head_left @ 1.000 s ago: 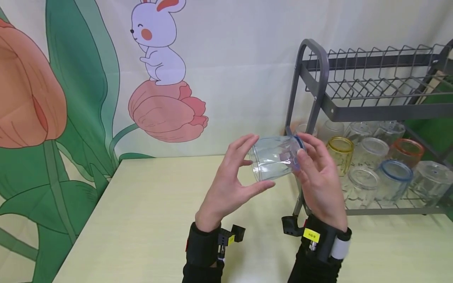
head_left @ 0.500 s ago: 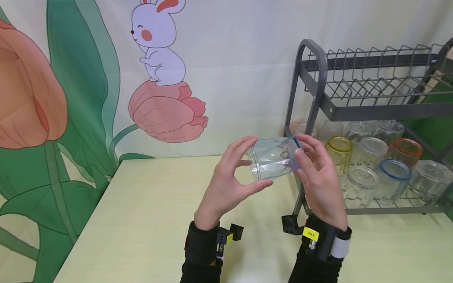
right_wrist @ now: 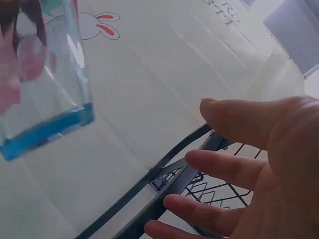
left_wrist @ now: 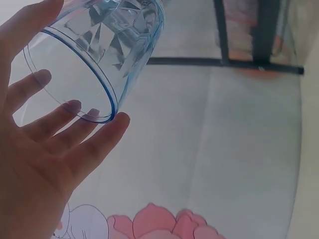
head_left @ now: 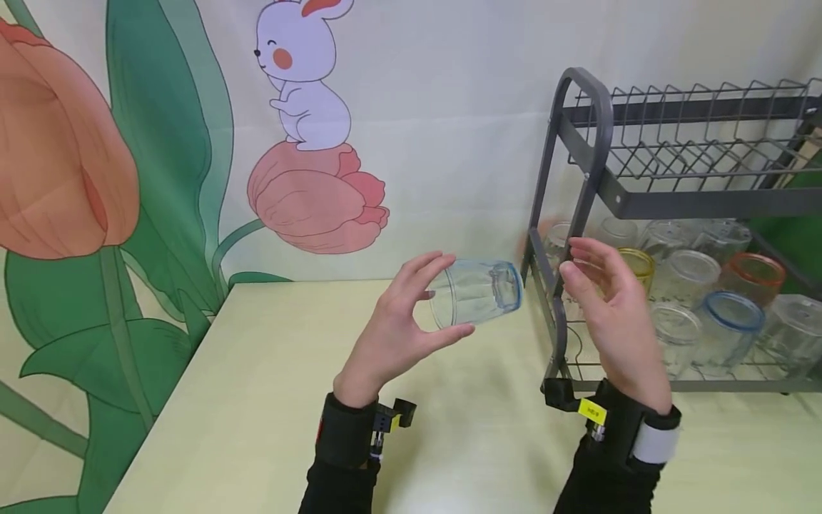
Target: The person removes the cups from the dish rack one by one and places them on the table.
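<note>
A clear, blue-tinted drinking glass [head_left: 481, 291] lies sideways in the air over the table, its blue base toward the right. My left hand [head_left: 398, 321] grips it near the rim, thumb below and fingers above. In the left wrist view the fingertips sit around the glass's rim [left_wrist: 82, 52]. My right hand [head_left: 619, 314] is apart from the glass, in front of the rack's left end, with nothing in its loosely bent fingers. In the right wrist view the glass's blue base [right_wrist: 50, 130] is well away from the right fingers [right_wrist: 224, 167].
A dark two-tier dish rack [head_left: 713, 207] stands at the right of the table [head_left: 257, 400]. Several upturned glasses fill its lower shelf, among them a blue-rimmed glass [head_left: 732, 314], an orange-rimmed glass [head_left: 754, 275] and a yellow glass [head_left: 637, 265]. A printed curtain [head_left: 449, 143] hangs behind.
My right hand has let go of the glass's base and moved right, toward the rack. The left hand has drawn slightly left with the glass. The head view has shifted a little.
</note>
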The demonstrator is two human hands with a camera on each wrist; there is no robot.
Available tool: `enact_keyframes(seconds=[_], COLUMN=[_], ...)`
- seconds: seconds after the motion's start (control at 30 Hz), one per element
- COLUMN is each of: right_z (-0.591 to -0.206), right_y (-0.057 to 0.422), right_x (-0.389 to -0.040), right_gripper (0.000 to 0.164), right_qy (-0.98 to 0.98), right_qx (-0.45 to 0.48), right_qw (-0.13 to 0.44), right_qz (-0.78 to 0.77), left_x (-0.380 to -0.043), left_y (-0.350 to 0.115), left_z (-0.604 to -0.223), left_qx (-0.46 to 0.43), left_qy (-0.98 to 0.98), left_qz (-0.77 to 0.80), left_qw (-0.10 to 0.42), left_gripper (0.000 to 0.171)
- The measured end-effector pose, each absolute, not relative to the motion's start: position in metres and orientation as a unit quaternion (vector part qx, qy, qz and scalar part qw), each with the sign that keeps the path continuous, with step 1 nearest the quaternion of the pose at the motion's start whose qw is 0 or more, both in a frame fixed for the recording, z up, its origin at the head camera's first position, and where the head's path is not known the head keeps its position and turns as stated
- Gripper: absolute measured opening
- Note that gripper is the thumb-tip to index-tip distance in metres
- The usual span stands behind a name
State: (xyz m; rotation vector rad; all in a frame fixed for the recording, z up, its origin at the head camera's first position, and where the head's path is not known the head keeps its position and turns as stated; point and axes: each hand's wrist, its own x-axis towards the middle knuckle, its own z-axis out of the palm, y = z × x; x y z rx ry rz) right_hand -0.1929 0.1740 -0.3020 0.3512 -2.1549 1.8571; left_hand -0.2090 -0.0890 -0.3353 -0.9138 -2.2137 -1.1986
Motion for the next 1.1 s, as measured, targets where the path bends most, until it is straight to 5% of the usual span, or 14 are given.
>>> enact_keyframes(seconds=[0.6, 1.1], right_z=[-0.286, -0.290], right_y=[0.200, 0.222], right_x=[-0.193, -0.197], right_gripper=[0.059, 0.062], right_qy=[-0.921, -0.940], right_qx=[0.182, 0.184], right_qw=[0.105, 0.088], right_qz=[0.329, 0.273], left_x=[-0.240, -0.261], left_y=[-0.192, -0.266], left_z=[-0.377, -0.388], left_qx=[-0.204, -0.137], left_qy=[-0.916, -0.952], left_qz=[-0.315, -0.249], left_qw=[0.144, 0.111], left_gripper=[0.081, 0.083])
